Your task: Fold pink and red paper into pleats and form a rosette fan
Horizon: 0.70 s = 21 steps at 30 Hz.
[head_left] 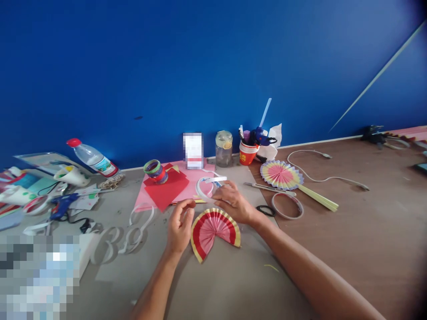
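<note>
My right hand (233, 202) has its fingers closed on the right edge of a roll of white tape (199, 190). A white strip stands out by the roll, just above my fingertips. My left hand (181, 224) is loosely curved, thumb apart from the fingers, with nothing visible in it. Between and just below my hands, a pleated paper fan (203, 231) lies partly spread on the grey mat. It has a pink middle, a red band and a yellow edge, with a gap at its lower side.
Red paper (163, 193) and pink paper lie behind my hands, with a wound tape roll (155, 171) on them. A glass jar (223, 151) and a red cup of tools (247, 153) stand by the wall. Rightward lie a finished-looking fan (282, 174), cutter (270, 189) and brown tape (287, 206).
</note>
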### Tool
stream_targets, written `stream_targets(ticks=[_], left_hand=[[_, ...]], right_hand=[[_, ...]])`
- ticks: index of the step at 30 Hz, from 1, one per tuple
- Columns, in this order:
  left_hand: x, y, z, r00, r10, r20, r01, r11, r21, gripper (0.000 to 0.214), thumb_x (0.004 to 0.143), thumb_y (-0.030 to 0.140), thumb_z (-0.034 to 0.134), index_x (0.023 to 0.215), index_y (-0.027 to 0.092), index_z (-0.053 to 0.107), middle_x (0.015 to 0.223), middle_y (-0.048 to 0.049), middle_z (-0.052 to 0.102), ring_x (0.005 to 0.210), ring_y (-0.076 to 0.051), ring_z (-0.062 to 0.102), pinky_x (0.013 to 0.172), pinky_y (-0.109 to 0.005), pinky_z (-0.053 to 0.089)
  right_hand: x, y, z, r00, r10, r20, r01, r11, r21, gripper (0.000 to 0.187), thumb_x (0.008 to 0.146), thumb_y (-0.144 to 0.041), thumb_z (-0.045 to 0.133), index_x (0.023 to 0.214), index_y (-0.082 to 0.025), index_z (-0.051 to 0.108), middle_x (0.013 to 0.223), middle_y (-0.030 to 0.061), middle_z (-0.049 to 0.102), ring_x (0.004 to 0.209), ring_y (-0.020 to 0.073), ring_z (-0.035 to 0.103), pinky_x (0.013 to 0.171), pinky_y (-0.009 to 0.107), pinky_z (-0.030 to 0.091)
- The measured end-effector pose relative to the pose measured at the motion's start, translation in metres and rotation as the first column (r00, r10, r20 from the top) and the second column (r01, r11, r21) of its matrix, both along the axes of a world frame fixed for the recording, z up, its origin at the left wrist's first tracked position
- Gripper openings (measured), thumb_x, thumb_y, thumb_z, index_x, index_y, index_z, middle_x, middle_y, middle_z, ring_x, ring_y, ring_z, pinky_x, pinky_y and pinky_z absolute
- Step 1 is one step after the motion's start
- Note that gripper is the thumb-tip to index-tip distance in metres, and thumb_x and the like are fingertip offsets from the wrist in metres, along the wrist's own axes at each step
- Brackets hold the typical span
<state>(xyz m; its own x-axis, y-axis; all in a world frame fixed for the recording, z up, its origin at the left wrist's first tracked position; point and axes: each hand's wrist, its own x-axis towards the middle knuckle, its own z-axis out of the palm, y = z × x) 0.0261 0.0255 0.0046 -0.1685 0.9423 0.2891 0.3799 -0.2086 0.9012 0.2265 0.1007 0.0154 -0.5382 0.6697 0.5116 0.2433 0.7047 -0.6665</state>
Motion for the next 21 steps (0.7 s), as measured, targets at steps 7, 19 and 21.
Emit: stream_targets(ticks=[7,19,21], left_hand=[[0.0,0.004,-0.001,0.988,0.075,0.137,-0.067,0.996,-0.063,0.029,0.085,0.04,0.054,0.102,0.017,0.058,0.097,-0.009,0.068,0.094,-0.02,0.066,0.085,-0.034,0.052],[-0.007,0.007,-0.001,0.993,0.116,-0.019,-0.118,0.989,-0.085,0.023,0.086,0.036,0.05,0.093,0.017,0.06,0.092,-0.0077,0.068,0.086,-0.018,0.064,0.079,-0.032,0.051],[-0.007,0.007,-0.004,0.992,0.119,-0.045,-0.122,0.99,-0.071,0.021,0.086,0.035,0.049,0.093,0.019,0.06,0.092,-0.0073,0.068,0.087,-0.019,0.064,0.08,-0.033,0.051]], right_hand=[[0.002,0.0,-0.013,0.9,-0.383,0.206,0.299,0.889,0.348,0.02,0.09,-0.014,0.045,0.095,-0.02,0.064,0.086,0.0031,0.069,0.093,0.016,0.059,0.103,0.041,0.015],[0.02,0.013,-0.02,0.779,-0.595,0.198,0.528,0.793,0.305,0.019,0.088,-0.021,0.05,0.089,-0.022,0.069,0.095,0.0051,0.063,0.096,0.0203,0.05,0.093,0.038,0.023],[0.018,0.011,-0.02,0.788,-0.589,0.179,0.525,0.795,0.305,0.02,0.089,-0.023,0.049,0.091,-0.022,0.069,0.094,0.0054,0.063,0.095,0.0205,0.049,0.092,0.037,0.024]])
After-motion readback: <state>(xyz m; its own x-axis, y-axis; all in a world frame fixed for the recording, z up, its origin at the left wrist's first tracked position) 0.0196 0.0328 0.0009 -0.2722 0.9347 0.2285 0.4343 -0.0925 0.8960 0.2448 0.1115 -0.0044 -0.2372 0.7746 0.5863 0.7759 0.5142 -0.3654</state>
